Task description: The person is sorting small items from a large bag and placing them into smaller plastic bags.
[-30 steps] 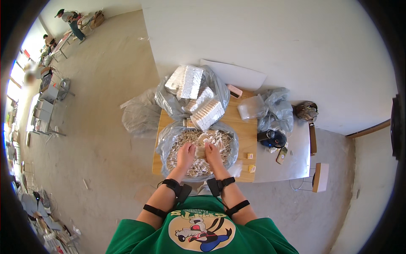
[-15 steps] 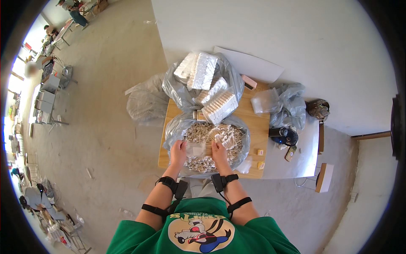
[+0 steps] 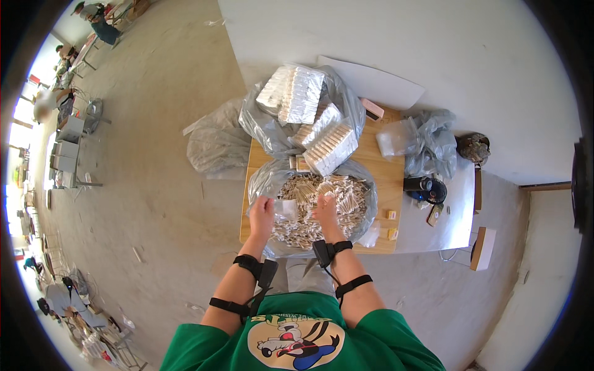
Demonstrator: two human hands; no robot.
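A heap of loose cotton swabs (image 3: 346,216) fills a grey plastic bag (image 3: 369,193) spread open on the table before me. Over the left part of the heap, my left hand (image 3: 262,213) is closed on the edge of a small clear plastic bag (image 3: 286,209). My right hand (image 3: 325,211) is low over the middle of the heap, its fingers apart, touching or just above the swabs. Whether any swabs lie under its fingers is hidden.
Behind the heap, another grey bag (image 3: 266,139) holds packed bundles of swabs (image 3: 303,93). Small yellow boxes (image 3: 392,234) lie on the wooden table (image 3: 388,185) at right. Beyond are a black fan (image 3: 437,191), a phone (image 3: 434,214) and more plastic bags (image 3: 427,162). Other people work far left.
My right hand has let go of a bunch of swabs and its fingers have spread over the heap. The left hand still holds the clear bag. The whole view has shifted slightly.
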